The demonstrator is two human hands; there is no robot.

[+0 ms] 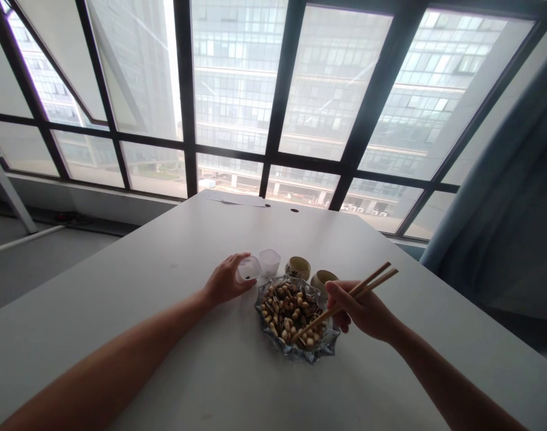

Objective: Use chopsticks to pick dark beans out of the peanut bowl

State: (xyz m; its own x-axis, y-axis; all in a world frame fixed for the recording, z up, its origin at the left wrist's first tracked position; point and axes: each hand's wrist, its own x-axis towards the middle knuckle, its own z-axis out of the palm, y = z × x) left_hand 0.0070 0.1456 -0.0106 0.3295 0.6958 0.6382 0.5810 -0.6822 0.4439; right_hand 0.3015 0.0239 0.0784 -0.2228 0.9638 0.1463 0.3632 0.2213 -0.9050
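A glass bowl (pixel 313 353) with a scalloped rim stands on the white table, filled with peanuts (pixel 295 311) in their shells and sunflower seeds. In my right hand (pixel 361 308) is a pair of chopsticks (pixel 372 284), their tips down among the nuts at the bowl's near side. My left hand (pixel 228 278) is wrapped round a small translucent plastic cup (pixel 250 267), tilted left of the bowl. A small dark piece shows inside that cup. Right behind it stands a second translucent cup (pixel 270 263).
Two beige cups, one with dark writing (pixel 297 268) and another (pixel 322 279) beside my right hand, stand behind the bowl. Papers (pixel 242 199) lie at the far end of the white table (pixel 179 365). Beyond are windows, with a curtain (pixel 493 155) on the right.
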